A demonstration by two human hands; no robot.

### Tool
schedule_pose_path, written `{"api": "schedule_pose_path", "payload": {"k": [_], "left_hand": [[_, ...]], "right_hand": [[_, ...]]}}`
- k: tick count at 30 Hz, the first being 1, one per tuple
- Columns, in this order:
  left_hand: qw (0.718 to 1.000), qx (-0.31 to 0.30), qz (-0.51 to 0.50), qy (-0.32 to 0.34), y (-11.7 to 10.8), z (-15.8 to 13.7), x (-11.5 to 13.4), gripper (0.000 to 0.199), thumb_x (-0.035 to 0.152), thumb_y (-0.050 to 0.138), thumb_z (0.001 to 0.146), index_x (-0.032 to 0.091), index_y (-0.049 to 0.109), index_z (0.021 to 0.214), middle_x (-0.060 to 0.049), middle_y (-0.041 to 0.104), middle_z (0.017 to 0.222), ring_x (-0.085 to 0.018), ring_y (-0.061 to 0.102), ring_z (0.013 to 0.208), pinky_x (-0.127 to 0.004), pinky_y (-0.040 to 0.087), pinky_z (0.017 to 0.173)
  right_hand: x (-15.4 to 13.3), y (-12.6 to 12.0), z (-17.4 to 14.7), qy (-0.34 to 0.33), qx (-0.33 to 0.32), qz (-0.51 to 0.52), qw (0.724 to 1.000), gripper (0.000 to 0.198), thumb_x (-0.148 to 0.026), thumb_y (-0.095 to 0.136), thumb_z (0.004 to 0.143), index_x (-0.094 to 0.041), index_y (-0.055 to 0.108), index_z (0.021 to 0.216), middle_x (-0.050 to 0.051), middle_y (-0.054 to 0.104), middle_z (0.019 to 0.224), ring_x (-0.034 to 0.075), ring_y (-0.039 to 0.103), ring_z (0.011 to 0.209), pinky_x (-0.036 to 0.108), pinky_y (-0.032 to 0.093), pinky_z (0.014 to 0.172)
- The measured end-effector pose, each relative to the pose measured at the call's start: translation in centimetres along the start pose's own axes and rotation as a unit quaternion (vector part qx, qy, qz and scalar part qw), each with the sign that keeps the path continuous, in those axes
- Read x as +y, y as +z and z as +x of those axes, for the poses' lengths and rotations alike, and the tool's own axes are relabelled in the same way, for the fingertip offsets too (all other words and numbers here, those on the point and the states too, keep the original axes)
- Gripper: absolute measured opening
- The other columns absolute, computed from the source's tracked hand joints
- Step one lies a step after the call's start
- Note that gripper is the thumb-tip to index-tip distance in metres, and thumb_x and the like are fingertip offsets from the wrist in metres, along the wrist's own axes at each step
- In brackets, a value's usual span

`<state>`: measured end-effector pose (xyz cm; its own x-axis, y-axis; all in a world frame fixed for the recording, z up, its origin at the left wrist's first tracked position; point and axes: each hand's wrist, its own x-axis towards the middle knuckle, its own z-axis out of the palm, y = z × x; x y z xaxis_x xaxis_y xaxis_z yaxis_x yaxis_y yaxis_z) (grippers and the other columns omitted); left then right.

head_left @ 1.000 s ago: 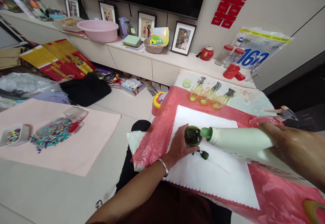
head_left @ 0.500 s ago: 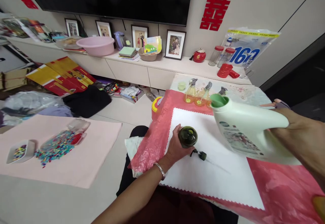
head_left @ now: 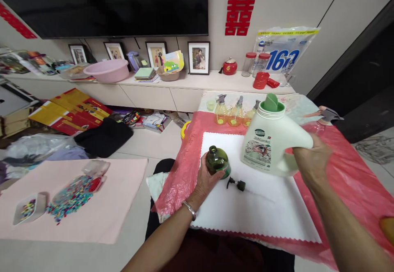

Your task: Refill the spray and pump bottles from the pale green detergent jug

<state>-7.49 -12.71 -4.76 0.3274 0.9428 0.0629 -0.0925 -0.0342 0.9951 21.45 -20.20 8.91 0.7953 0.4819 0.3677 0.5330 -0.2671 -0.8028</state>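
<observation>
The dark green bottle (head_left: pixel 218 164) lies near the centre of the frame, over the white sheet (head_left: pixel 271 220), its uncapped neck pointing up and clear of my fingers. My left hand (head_left: pixel 205 180) is curved around its side, thumb across the front, a grip that presumably steadies the bottle while leaving the mouth free. Right of centre, my right hand (head_left: pixel 313 159) is closed around the handle of the pale green jug (head_left: pixel 261 142); holding it there at the back likely keeps the jug's weight under control and its mouth turned away from my wrist. The jug is nearly upright; whether its base touches the sheet I cannot tell. The bottle is rounded, glossy and translucent, too dark to show its fill level; the jug is matte, with a printed label and a deeper green spout (head_left: pixel 272 102) inside its threaded neck. The pump head (head_left: pixel 237 184) lies on its side below the jug, apparently set aside to leave the bottle's neck bare. Farther out, red plastic (head_left: pixel 344 173) surrounds the sheet, probably as protection, and spray bottles (head_left: pixel 234 114) stand along its far edge, upper right of centre.
</observation>
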Motion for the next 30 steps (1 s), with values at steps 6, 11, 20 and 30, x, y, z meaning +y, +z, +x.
{"api": "schedule_pose_path", "payload": {"k": [6,11,20,30], "left_hand": [[0.999,0.001,0.046,0.029,-0.2,-0.1,-0.3,0.104,0.065,0.080,0.068,0.022,0.029,0.146,-0.016,0.055,0.144,-0.031,0.058,0.133,-0.050,0.048,0.113],[0.993,0.005,0.112,0.027,-0.1,-0.3,-0.1,0.118,0.052,0.092,0.057,0.023,0.023,0.148,-0.016,0.055,0.144,-0.032,0.056,0.135,-0.052,0.044,0.115],[0.985,-0.009,0.169,0.033,-0.1,-0.3,-0.1,0.113,0.046,0.093,0.056,0.022,0.030,0.146,-0.017,0.053,0.144,-0.034,0.053,0.137,-0.053,0.044,0.114],[0.985,-0.024,0.165,0.034,-0.1,-0.4,0.4,0.110,0.050,0.093,0.057,0.022,0.034,0.145,-0.016,0.053,0.145,-0.036,0.054,0.135,-0.054,0.043,0.114]], "right_hand": [[1.9,1.6,-0.9,0.008,0.036,0.041,0.999,0.041,-0.043,0.055,0.057,-0.014,0.066,0.083,0.001,0.056,0.071,0.014,0.048,0.067,0.025,0.040,0.061],[3.4,2.1,-1.0,0.024,0.036,0.063,0.997,0.035,-0.040,0.054,0.057,-0.015,0.061,0.080,-0.001,0.054,0.070,0.013,0.047,0.065,0.023,0.040,0.058],[3.7,-0.5,-1.1,0.012,-0.069,-0.027,0.997,0.060,-0.056,0.064,0.061,-0.016,0.070,0.105,0.009,0.069,0.093,0.024,0.060,0.081,0.034,0.045,0.071],[3.4,-4.6,-10.4,-0.053,-0.089,-0.163,0.981,0.052,-0.063,0.052,0.089,-0.016,0.069,0.106,0.009,0.068,0.093,0.023,0.064,0.072,0.037,0.051,0.065]]}}
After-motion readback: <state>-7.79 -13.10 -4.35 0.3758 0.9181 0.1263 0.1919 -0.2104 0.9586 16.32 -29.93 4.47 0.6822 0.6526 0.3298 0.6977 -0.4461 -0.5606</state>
